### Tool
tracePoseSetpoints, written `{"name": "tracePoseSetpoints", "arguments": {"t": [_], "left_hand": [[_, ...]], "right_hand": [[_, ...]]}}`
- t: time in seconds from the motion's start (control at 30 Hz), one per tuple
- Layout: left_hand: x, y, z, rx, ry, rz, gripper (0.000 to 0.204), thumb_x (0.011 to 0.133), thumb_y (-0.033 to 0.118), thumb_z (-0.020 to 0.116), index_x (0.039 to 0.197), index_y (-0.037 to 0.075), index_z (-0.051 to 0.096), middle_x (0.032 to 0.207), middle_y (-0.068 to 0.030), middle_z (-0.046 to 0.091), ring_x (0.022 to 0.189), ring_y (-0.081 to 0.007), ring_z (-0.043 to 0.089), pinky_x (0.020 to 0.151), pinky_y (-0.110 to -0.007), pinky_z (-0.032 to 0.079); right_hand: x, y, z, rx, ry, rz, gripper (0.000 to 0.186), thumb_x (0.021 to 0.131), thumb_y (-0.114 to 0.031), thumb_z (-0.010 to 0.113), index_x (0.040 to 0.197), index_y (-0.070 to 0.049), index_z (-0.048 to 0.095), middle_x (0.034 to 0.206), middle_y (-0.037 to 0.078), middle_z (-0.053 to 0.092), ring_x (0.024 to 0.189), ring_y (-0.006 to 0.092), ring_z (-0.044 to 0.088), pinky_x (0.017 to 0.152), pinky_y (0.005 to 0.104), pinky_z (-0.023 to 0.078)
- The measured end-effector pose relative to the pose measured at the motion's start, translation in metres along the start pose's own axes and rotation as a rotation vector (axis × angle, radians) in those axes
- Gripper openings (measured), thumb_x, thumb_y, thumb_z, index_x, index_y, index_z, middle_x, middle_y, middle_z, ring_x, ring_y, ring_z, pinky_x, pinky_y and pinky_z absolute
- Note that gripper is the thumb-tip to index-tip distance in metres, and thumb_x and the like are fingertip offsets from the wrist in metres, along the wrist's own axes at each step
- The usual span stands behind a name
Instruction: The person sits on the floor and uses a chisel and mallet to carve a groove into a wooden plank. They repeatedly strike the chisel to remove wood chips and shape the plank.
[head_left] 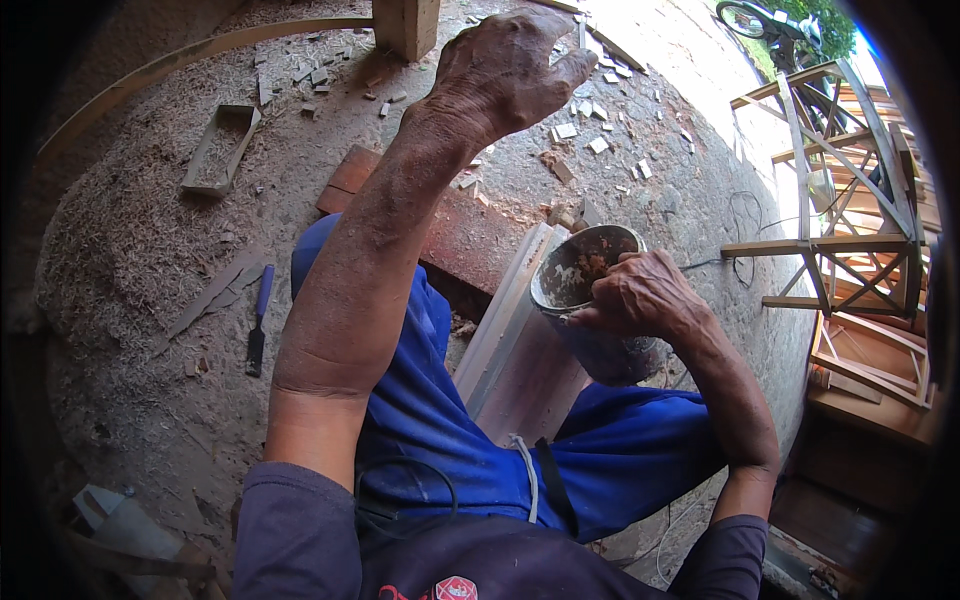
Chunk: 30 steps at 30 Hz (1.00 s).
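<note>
My left hand (515,70) is raised at the top centre, over scattered wood offcuts (598,144), with its fingers loosely bent and thumb apart; whatever lies under the fingertips is hidden. My right hand (640,295) is closed on the rim of a dirty, paint-crusted bucket (595,350), tilted above a long wooden piece (500,370) lying between my blue-trousered legs. A reddish board (460,250) lies on the floor beneath my left forearm. A small block (585,212) shows just behind the bucket.
A tray (220,150) sits among shavings at left, near a blue-handled chisel (260,320). A wooden post (405,25) stands at top. Stacked wooden frames (825,245), a cable (740,230) and a motorbike (750,20) are on the right.
</note>
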<state>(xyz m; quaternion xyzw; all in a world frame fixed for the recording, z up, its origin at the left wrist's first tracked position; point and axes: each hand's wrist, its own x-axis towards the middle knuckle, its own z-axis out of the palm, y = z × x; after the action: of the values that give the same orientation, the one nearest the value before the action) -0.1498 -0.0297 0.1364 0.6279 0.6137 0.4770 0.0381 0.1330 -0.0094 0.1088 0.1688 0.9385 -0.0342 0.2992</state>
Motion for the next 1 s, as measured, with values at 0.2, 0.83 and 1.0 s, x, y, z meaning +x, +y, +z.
{"name": "tracePoseSetpoints", "arguments": {"t": [0.2, 0.83, 1.0], "left_hand": [[0.001, -0.001, 0.001, 0.007, -0.029, -0.002, 0.045, 0.096, 0.036, 0.059, 0.122, 0.001, 0.066, 0.119, -0.025, 0.069, 0.113, -0.0415, 0.065, 0.099, -0.047, 0.051], [0.004, 0.0, 0.012, 0.013, -0.035, 0.035, 0.045, 0.097, 0.037, 0.057, 0.121, 0.0, 0.066, 0.119, -0.0249, 0.069, 0.115, -0.0405, 0.064, 0.101, -0.046, 0.05], [0.004, 0.0, 0.022, 0.063, 0.007, 0.059, 0.045, 0.097, 0.039, 0.058, 0.121, 0.002, 0.067, 0.12, -0.0242, 0.069, 0.115, -0.04, 0.064, 0.101, -0.046, 0.05]], "right_hand": [[-0.003, -0.001, -0.001, -0.009, -0.063, 0.043, 0.063, 0.085, -0.07, 0.063, 0.063, -0.012, 0.071, 0.065, 0.01, 0.066, 0.074, 0.0294, 0.069, 0.062, 0.0459, 0.049], [-0.029, 0.024, 0.031, 0.028, 0.115, 0.034, 0.064, 0.088, -0.069, 0.062, 0.06, -0.012, 0.07, 0.055, 0.012, 0.061, 0.057, 0.0302, 0.065, 0.056, 0.0449, 0.046], [-0.038, 0.026, 0.035, 0.021, 0.102, 0.078, 0.064, 0.088, -0.069, 0.062, 0.059, -0.012, 0.069, 0.055, 0.012, 0.06, 0.056, 0.0297, 0.064, 0.055, 0.0446, 0.046]]}}
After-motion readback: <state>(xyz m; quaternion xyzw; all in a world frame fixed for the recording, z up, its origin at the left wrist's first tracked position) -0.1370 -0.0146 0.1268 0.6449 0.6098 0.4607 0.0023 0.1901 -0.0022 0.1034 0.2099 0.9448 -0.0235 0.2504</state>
